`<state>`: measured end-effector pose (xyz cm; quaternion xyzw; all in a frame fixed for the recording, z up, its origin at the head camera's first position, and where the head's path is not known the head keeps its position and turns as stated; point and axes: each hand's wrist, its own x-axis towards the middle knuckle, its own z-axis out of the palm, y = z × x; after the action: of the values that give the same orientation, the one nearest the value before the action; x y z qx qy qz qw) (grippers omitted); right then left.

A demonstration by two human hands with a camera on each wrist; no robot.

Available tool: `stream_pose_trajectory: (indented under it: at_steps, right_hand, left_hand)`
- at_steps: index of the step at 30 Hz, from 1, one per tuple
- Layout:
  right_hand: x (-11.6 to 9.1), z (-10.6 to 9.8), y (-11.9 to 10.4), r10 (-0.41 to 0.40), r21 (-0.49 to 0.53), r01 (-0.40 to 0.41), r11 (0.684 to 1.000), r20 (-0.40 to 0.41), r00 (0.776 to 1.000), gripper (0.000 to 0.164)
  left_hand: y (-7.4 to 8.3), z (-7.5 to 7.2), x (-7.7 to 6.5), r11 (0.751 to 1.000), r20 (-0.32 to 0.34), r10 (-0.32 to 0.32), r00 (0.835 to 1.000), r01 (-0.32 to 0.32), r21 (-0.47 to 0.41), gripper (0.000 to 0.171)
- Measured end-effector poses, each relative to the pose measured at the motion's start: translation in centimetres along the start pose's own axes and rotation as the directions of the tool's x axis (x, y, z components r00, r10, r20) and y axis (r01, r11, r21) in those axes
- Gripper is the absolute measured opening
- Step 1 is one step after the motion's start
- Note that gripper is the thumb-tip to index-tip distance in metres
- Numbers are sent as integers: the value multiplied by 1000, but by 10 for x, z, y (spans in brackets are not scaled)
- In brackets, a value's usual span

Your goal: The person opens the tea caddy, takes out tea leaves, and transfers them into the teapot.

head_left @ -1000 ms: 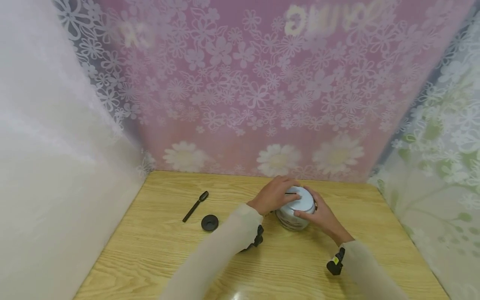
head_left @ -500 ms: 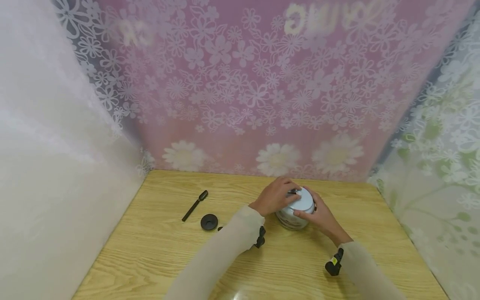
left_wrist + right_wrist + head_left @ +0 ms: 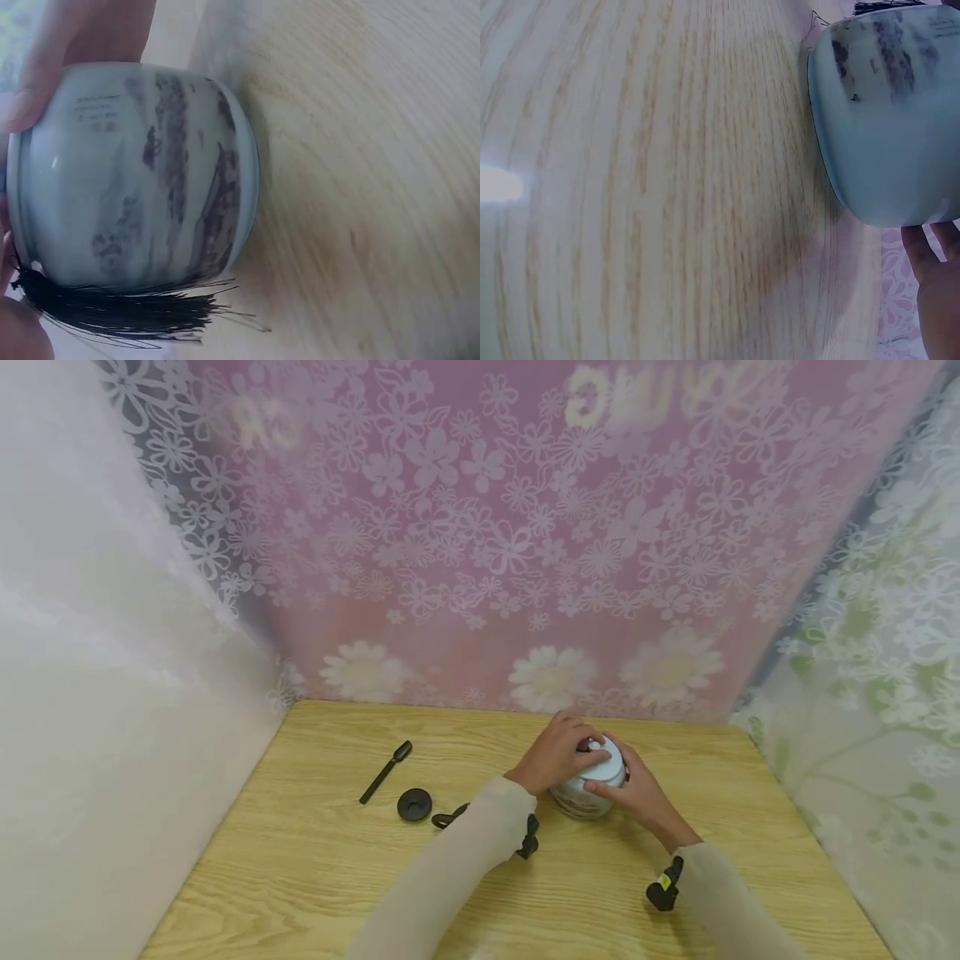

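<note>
A pale ceramic tea jar point(image 3: 579, 802), with a dark landscape picture and small printed characters, stands upright on the wooden table. Its flat light lid point(image 3: 611, 770) is on, with a small round knob at the top. My left hand point(image 3: 553, 756) is over the lid from the left, thumb and fingers closed around the knob. A black tassel point(image 3: 120, 307) hangs down the jar's side beside that hand; its cord is mostly hidden. My right hand point(image 3: 641, 793) grips the jar's upper side, thumb in front; some right fingers point(image 3: 934, 262) show beyond the jar in the right wrist view.
Left on the table point(image 3: 300, 860) lies a slim black scoop point(image 3: 386, 772). Near it sits a round black dish point(image 3: 414, 805). A black looped object point(image 3: 448, 817) is partly covered by the left sleeve. A pink flowered curtain point(image 3: 480, 568) hangs behind the table.
The left fingers have shifted slightly over the lid, and the knob now shows between them. The left forearm has moved a little right, uncovering more of the black looped object. The right hand holds still.
</note>
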<state>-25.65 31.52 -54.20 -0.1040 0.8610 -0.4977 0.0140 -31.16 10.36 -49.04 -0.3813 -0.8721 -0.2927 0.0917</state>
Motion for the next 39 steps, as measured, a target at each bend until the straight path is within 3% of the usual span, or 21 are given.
stream_pose_trajectory:
  at_steps: [4,15,25,39]
  right_hand:
    - [0,0,0,-10,10,10,1000,-4,1000,100]
    - [2,4,7,-33,34,34,999,-21,999,97]
    - [-1,5,4,-55,58,57,997,-28,998,96]
    - [-2,5,2,-27,-42,24,999,-71,997,97]
  left_hand:
    - [-5,6,1,996,-36,4,999,-8,-87,31]
    - [-10,27,-2,983,-160,-36,986,6,-185,26]
    - [-6,36,-3,993,-266,6,964,-37,-111,13]
    - [-5,40,-2,994,-317,22,948,-55,-95,10]
